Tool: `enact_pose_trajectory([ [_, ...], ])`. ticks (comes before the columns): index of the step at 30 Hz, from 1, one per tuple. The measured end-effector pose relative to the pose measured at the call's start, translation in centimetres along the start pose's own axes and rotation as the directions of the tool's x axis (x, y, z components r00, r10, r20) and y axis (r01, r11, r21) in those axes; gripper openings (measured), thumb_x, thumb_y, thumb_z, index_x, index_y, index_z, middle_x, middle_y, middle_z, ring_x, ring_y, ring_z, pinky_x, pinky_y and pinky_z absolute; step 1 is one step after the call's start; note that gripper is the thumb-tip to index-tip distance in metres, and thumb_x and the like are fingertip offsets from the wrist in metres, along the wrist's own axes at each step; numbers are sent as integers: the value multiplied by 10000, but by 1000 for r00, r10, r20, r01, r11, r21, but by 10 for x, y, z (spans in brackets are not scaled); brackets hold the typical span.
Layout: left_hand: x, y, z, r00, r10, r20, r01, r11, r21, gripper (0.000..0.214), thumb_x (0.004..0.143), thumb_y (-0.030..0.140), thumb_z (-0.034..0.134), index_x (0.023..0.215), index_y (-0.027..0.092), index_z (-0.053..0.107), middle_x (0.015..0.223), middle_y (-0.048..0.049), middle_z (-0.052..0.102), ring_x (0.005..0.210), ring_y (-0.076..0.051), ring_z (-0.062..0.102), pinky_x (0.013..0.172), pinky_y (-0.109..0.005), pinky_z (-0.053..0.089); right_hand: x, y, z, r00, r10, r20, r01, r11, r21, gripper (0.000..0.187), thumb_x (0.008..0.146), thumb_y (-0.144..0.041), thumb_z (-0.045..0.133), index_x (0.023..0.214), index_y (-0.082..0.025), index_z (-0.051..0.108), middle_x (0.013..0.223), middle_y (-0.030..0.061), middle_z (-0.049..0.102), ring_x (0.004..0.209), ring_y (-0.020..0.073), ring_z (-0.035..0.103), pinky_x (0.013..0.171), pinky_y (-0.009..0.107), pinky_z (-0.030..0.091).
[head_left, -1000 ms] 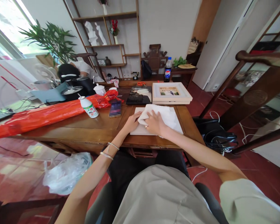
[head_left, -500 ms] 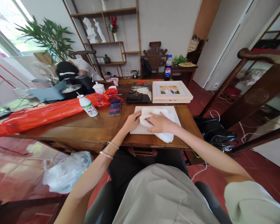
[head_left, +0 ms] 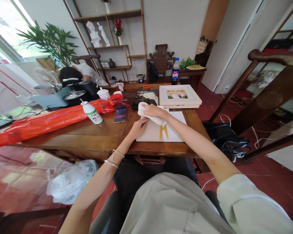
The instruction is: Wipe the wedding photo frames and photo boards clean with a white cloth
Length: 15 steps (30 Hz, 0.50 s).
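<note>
The red-wrapped bundle (head_left: 51, 121) is cut off at the left edge; the screen of the phone (head_left: 120, 114) is blurred. The left hand (head_left: 137, 128) is laid at the left side of the white panel (head_left: 152, 134); whether anything is gripped there cannot be told. By the right hand (head_left: 155, 111), the white cloth (head_left: 142, 108), soft and bunched, is held over the panel's far left corner, which is hidden. Farther right, a yellow, M-like mark (head_left: 160, 133) is seen, its top possibly covered.
</note>
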<state>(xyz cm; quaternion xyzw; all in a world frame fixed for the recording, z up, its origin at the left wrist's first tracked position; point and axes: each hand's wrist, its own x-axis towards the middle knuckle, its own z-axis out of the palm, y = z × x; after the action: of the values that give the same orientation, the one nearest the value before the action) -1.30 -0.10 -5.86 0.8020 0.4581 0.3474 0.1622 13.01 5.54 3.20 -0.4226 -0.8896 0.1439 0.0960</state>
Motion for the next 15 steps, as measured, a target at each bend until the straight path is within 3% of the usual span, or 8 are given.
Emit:
enact_pose_trajectory([
  [4,0,-1,1,1000,-13,-4,13,1000,-1,396,873,252,417,1201,149,614,1322,-60,555,1253,-215,494,1103,-368,343,-27,15,-6,996,73,-43,-76,995,-72,353,798,-208,408,1079,-94,587,1080,183,672,922,311,635,763,350,474],
  [12,0,-3,3,1000,-23,-14,22,999,-25,399,877,266,418,1200,135,612,1330,-74,545,1266,-212,480,1121,-367,317,-110,75,-12,973,192,-130,-208,970,-129,427,847,-219,387,1225,-89,536,1233,171,605,1096,320,569,905,382,436],
  [15,-1,-2,3,1000,-26,-17,26,999,-25,392,879,276,417,1193,157,618,1327,-57,550,1261,-210,486,1119,-371,321,-137,79,-6,974,193,-121,-210,966,-152,466,836,-207,414,1281,-113,515,1271,148,583,1158,315,530,951,391,408],
])
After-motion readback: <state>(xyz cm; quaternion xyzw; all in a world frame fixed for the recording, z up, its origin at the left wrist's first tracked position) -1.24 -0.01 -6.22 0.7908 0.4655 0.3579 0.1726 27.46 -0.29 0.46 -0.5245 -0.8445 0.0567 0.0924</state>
